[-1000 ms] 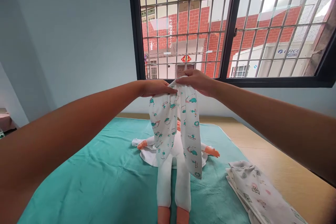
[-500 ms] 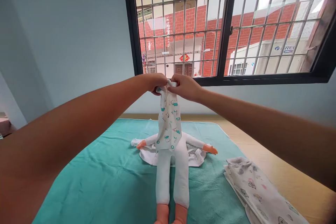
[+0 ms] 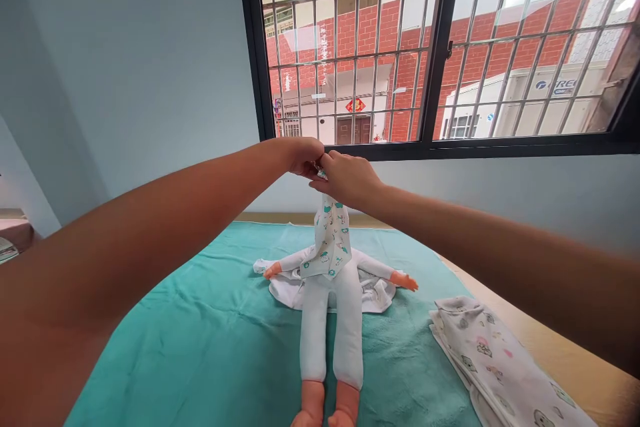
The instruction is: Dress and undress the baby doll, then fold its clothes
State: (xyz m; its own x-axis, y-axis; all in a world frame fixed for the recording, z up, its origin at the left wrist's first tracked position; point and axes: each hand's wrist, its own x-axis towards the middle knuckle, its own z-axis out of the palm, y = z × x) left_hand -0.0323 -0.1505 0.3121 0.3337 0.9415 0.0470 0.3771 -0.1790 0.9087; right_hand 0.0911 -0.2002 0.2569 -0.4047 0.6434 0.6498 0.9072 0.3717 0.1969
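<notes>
both hands [image 3: 324,170] closed on garment [image 3: 330,240]

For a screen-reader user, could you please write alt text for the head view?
The left hand and right hand pinch the top of a printed garment, held up over a doll lying on a teal blanket. Folded cloth lies to the right, with a barred window behind.

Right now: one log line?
printed baby garment: hanging bunched over doll | left hand: pinching its top | right hand: pinching its top | doll: supine on teal blanket | folded printed cloth: right of doll
</notes>
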